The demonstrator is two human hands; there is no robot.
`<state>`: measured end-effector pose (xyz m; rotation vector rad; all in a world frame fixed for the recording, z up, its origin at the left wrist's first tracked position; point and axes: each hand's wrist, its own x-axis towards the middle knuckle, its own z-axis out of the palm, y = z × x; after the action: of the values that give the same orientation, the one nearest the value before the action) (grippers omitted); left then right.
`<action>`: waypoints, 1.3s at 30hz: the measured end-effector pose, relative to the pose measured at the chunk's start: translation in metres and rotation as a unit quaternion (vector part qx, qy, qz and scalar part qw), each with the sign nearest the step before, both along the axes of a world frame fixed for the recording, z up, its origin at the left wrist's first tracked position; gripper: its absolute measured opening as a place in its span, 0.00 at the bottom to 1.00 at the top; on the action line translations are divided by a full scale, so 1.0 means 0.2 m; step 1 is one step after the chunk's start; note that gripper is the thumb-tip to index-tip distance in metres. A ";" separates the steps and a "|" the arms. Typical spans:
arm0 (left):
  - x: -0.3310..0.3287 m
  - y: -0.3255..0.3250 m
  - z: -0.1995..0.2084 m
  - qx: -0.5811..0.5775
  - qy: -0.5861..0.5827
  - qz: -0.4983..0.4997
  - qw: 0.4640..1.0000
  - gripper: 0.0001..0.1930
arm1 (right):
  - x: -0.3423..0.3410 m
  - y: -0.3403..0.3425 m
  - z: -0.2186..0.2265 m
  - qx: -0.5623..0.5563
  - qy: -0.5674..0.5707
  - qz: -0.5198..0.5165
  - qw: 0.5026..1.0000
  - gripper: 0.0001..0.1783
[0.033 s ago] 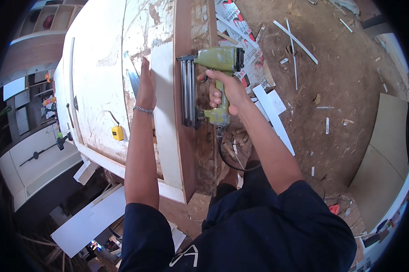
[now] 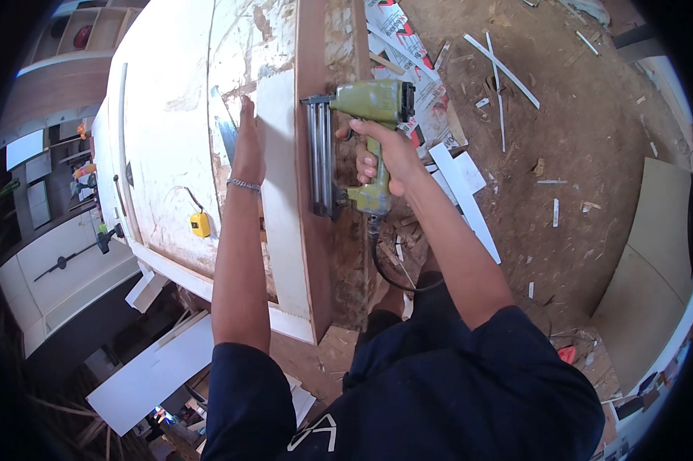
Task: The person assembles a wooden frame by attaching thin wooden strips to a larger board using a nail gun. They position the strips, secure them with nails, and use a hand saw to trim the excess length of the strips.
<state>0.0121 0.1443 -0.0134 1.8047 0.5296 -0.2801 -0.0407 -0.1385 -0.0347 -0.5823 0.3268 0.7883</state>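
My right hand (image 2: 388,154) is wrapped round the handle of an olive-green nail gun (image 2: 365,101), forefinger near its trigger. The gun's nose, at the left end, meets the brown outer face of a long wooden board (image 2: 312,177). A black hose runs from the handle's bottom. My left hand (image 2: 248,146) is flat with fingers stretched out, its palm side against the inner side of the white strip (image 2: 279,169) along that board. Just left of it lies a blue-grey metal blade (image 2: 225,131), partly hidden by my hand. A yellow tape measure (image 2: 200,224) rests on the white worktop.
White offcuts (image 2: 461,188), thin strips (image 2: 504,73) and wood scraps litter the brown floor at right. A large tan panel (image 2: 642,269) stands at far right. Under the worktop's near left corner lies a white board (image 2: 158,376). Shelving fills the far left.
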 end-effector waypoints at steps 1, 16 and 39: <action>0.00 -0.01 0.01 0.002 -0.008 -0.003 1.000 0.48 | -0.01 0.01 0.01 0.002 0.000 0.006 1.000 0.19; -0.04 -0.14 0.12 0.011 -0.035 -0.038 0.999 0.52 | -0.16 0.03 0.02 -0.024 0.000 -0.006 1.000 0.19; 0.03 -0.08 0.08 0.014 0.008 -0.039 0.999 0.52 | -0.52 0.06 0.04 -0.019 0.007 0.006 1.000 0.19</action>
<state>0.0183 0.1278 0.0025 1.8537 0.4765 -0.3432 -0.1442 -0.1258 -0.0271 -0.6149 0.3517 0.8002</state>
